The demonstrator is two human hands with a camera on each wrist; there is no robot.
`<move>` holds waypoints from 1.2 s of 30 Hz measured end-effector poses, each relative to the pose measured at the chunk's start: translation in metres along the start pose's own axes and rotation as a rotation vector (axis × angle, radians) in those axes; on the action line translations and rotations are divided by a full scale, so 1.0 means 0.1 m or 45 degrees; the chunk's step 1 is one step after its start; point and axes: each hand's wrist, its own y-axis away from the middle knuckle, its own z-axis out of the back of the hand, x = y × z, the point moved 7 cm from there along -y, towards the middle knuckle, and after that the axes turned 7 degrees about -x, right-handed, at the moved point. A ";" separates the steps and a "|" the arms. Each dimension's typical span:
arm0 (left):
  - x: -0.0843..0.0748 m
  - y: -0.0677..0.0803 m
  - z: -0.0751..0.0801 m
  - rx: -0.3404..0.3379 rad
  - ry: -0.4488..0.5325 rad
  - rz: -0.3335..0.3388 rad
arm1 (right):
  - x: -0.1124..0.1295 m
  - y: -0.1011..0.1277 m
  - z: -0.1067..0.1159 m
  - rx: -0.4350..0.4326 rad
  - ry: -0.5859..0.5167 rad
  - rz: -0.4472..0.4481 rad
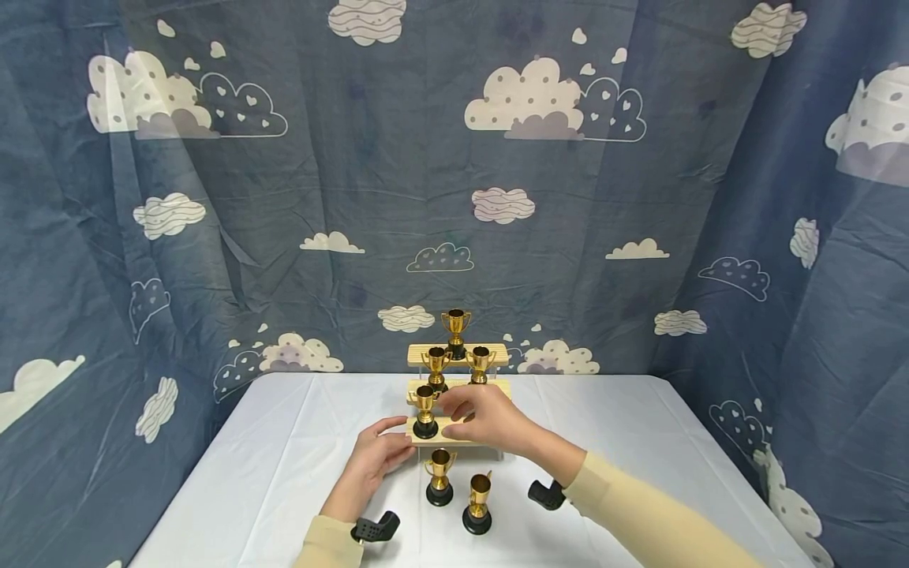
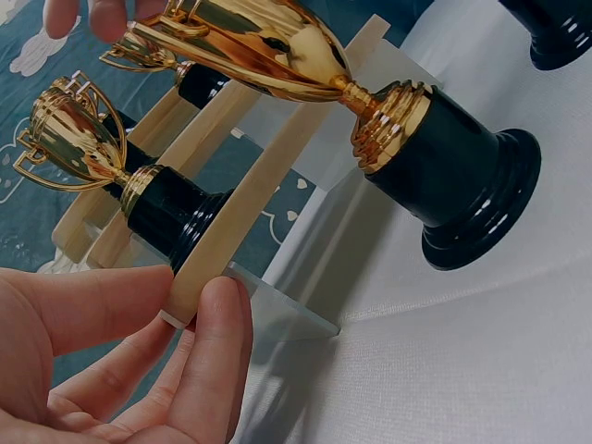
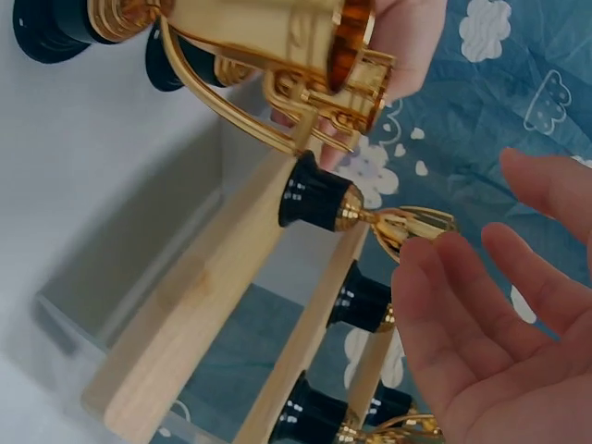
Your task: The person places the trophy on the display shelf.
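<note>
A three-step wooden stand (image 1: pixel 420 355) sits at the back of the white table (image 1: pixel 284 442) with gold trophies on black bases. One trophy (image 1: pixel 455 331) is on top, two on the middle step, and one trophy (image 1: pixel 425 414) on the lowest step. My left hand (image 1: pixel 387 450) pinches the left end of the lowest slat (image 2: pixel 250 203) between thumb and fingers, beside that trophy (image 2: pixel 139 176). My right hand (image 1: pixel 476 414) hovers over the lowest step, palm open (image 3: pixel 481 305), holding nothing. Two more trophies (image 1: pixel 439 477) (image 1: pixel 478 505) stand on the table in front.
A blue cloud-print curtain (image 1: pixel 454 197) hangs behind and to both sides of the table. Black wrist camera mounts (image 1: pixel 376 527) (image 1: pixel 547 495) show near my sleeves. White tablecloth stretches left and right of the stand.
</note>
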 end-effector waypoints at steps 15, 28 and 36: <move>0.01 -0.01 0.01 -0.013 0.000 0.009 | -0.03 0.09 -0.19 0.131 -0.036 0.029; 0.02 -0.01 0.00 -0.019 -0.014 0.013 | -0.10 0.12 -0.28 0.195 -0.104 -0.042; 0.01 -0.01 0.01 -0.015 -0.002 0.005 | -0.15 0.15 -0.30 0.204 -0.123 -0.065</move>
